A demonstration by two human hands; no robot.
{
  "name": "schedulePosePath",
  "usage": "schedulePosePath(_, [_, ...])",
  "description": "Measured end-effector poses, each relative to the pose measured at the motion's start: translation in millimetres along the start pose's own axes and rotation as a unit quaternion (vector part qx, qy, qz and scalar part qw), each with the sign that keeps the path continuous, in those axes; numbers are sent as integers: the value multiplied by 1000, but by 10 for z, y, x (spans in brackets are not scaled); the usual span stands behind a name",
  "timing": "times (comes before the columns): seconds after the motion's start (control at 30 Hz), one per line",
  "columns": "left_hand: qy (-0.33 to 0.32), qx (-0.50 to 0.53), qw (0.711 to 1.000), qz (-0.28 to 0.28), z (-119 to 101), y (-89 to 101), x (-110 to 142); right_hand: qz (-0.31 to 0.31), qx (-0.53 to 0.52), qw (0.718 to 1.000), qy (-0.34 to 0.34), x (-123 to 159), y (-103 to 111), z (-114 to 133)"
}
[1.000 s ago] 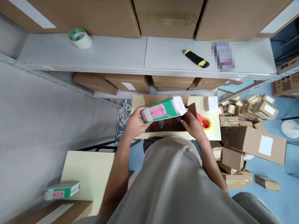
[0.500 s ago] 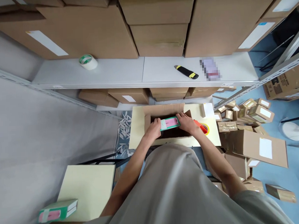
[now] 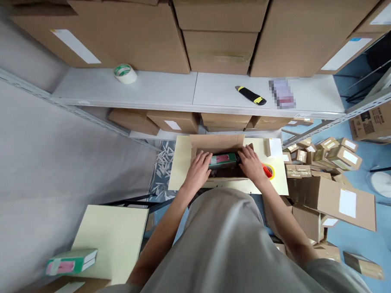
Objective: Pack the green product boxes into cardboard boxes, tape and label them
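Note:
A green box with a pink panel (image 3: 222,160) lies inside an open cardboard carton (image 3: 217,142) on a pale yellow table (image 3: 180,164). My left hand (image 3: 199,169) grips the box's left end, fingers curled over it. My right hand (image 3: 250,161) holds the right end, reaching down into the carton. Both hands sit partly below the carton's rim.
An orange tape dispenser (image 3: 268,171) lies right of the carton. A second green box (image 3: 71,261) rests on another yellow table at lower left. A white tape roll (image 3: 125,74) and a black-yellow cutter (image 3: 250,95) lie on the shelf. Many small cartons (image 3: 325,158) are piled on the right.
The green box, held tilted above the carton a second ago, has been lowered into it. Both hands followed it down and now sit inside the opening.

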State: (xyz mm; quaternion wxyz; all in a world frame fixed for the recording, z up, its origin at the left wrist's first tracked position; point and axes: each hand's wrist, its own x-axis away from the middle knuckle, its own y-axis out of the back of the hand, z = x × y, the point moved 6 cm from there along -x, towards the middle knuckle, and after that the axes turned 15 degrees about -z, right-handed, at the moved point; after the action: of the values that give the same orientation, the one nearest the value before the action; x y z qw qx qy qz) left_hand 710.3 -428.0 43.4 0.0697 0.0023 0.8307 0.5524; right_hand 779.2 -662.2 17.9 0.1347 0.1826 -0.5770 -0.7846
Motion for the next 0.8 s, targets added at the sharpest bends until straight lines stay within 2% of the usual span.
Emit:
schedulePosePath(0.07, [29, 16, 996, -84, 121, 166, 132, -80, -35, 994, -61, 196, 102, -191])
schedulePosePath(0.1, [63, 18, 992, -106, 216, 206, 190, -105, -53, 988, -98, 296, 115, -293])
schedulePosePath(0.2, [174, 31, 979, -101, 502, 169, 314, -98, -134, 968, -190, 533, 14, -500])
schedulePosePath(0.27, [197, 51, 976, -73, 593, 101, 357, -71, -199, 954, -215, 622, -52, -507])
schedulePosePath(0.37, [162, 95, 981, -52, 561, 59, 419, -60, -278, 936, -206, 685, 1, -375])
schedulePosePath(0.47, [133, 141, 981, -16, 476, 31, 534, -8, -328, 935, -136, 715, 96, -146])
schedulePosePath(0.53, [132, 147, 980, 17, 454, -6, 608, 37, -322, 942, -90, 729, 124, -35])
schedulePosePath(0.6, [138, 142, 980, 26, 464, -35, 637, 50, -293, 952, -75, 708, 132, -5])
schedulePosePath(0.7, [158, 140, 977, -13, 512, -52, 561, 24, -262, 960, -95, 588, 135, -21])
schedulePosePath(0.8, [204, 108, 972, -48, 574, -80, 417, 4, -197, 968, -155, 426, 122, -30])
